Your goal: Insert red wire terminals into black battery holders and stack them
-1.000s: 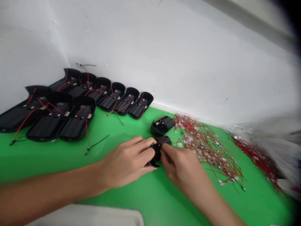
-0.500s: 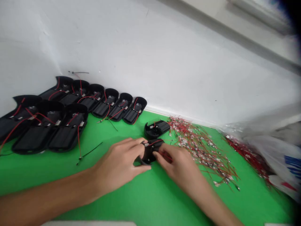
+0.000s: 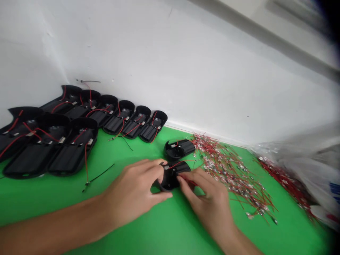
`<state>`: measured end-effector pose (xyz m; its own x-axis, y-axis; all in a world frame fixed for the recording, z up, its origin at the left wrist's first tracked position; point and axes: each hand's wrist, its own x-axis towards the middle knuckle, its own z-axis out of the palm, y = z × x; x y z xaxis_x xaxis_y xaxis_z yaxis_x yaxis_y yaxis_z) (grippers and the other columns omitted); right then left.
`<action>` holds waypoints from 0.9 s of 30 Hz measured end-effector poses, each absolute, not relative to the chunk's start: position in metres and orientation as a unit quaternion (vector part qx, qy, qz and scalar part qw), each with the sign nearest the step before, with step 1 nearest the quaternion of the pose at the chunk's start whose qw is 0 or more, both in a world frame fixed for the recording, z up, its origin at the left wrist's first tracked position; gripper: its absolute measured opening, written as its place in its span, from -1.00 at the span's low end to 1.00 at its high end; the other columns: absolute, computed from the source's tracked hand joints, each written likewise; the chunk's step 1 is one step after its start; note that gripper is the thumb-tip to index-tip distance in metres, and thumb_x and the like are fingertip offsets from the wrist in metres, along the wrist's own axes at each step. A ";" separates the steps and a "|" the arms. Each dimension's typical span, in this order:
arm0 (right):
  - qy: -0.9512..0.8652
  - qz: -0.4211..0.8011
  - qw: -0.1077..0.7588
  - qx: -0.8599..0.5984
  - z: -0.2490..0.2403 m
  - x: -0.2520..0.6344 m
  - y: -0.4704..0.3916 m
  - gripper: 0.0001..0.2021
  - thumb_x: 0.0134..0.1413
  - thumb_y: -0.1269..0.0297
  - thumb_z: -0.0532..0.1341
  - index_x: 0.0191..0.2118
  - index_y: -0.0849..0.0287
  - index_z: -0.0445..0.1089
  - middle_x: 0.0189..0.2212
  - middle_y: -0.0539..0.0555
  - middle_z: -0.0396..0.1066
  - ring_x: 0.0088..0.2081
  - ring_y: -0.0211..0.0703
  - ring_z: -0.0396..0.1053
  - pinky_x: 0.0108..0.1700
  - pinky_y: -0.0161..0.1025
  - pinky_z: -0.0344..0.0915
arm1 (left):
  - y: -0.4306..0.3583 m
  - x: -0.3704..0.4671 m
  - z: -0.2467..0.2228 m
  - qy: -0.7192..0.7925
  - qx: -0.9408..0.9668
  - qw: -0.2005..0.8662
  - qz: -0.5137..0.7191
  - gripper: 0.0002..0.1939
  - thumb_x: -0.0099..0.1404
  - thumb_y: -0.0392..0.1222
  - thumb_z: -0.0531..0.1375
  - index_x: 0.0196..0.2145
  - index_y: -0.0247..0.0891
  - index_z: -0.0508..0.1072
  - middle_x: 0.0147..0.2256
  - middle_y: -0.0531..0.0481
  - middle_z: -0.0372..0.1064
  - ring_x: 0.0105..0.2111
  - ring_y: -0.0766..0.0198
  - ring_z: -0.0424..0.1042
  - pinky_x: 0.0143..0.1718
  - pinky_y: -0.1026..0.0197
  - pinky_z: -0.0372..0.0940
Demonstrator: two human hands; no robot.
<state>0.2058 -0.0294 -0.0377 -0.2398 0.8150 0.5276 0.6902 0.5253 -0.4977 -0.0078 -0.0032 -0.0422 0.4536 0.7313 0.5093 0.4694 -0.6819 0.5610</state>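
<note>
Between two bare hands, near the middle of the scene, a small black case (image 3: 170, 180) lies open side up, a red wire (image 3: 179, 163) running along its far edge. The left hand (image 3: 135, 189) grips its left end, fingers over the far rim and thumb along the near side. The right hand (image 3: 209, 198) has thumb and forefinger pinched closed against the case's inside; some red shows within the curl of that hand, but what the fingertips pinch cannot be told. Just beyond sits another black case (image 3: 182, 149), and to its right spreads a loose pile of red wires (image 3: 231, 173) with small shiny ends. More black cases stand at left: three near (image 3: 39, 156) and a row of six (image 3: 102, 115) farther off, red wires trailing from them. Everything rests on a green table (image 3: 151, 237) against a white wall (image 3: 164, 63). Far right, a clear plastic bag (image 3: 308, 173) lies beside more red wires (image 3: 287, 184).
</note>
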 end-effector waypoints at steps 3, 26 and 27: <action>-0.791 0.044 0.376 -0.481 -0.039 0.204 -0.031 -0.88 0.28 0.50 0.22 -0.23 0.20 0.50 -0.43 0.05 0.47 -0.45 -0.23 0.41 -0.42 -0.32 0.35 | -0.004 -0.007 -0.042 0.350 0.840 0.163 0.381 -0.57 0.08 -0.29 0.50 -0.38 -0.19 0.27 -0.04 -0.04 0.55 -0.05 0.16 0.55 -0.03 0.20 0.40; -0.418 0.359 0.642 -0.534 -0.045 0.213 -0.025 -0.55 0.12 0.12 0.30 0.10 -0.04 0.25 0.00 0.09 0.32 0.01 0.00 0.34 -0.03 -0.04 0.36 | -0.016 -0.012 -0.030 0.296 0.814 0.109 0.488 -0.69 0.26 -0.36 0.36 -0.38 -0.22 0.25 -0.04 -0.03 0.46 -0.08 0.28 0.47 -0.05 0.30 0.34; -0.397 0.412 0.633 -0.522 -0.045 0.208 -0.027 -0.51 0.10 0.11 0.32 0.13 -0.05 0.22 0.04 0.11 0.32 0.03 0.03 0.35 -0.01 -0.01 0.37 | -0.015 -0.012 -0.030 0.298 0.813 0.104 0.490 -0.69 0.26 -0.36 0.36 -0.39 -0.22 0.25 -0.06 -0.04 0.45 -0.08 0.29 0.46 -0.04 0.31 0.33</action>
<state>0.2076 -0.0266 -0.0451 0.3453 0.9356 0.0737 -0.1067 0.1171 -0.9874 -0.0117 -0.0152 -0.0300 0.3423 0.5855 0.7348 0.3820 -0.8013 0.4605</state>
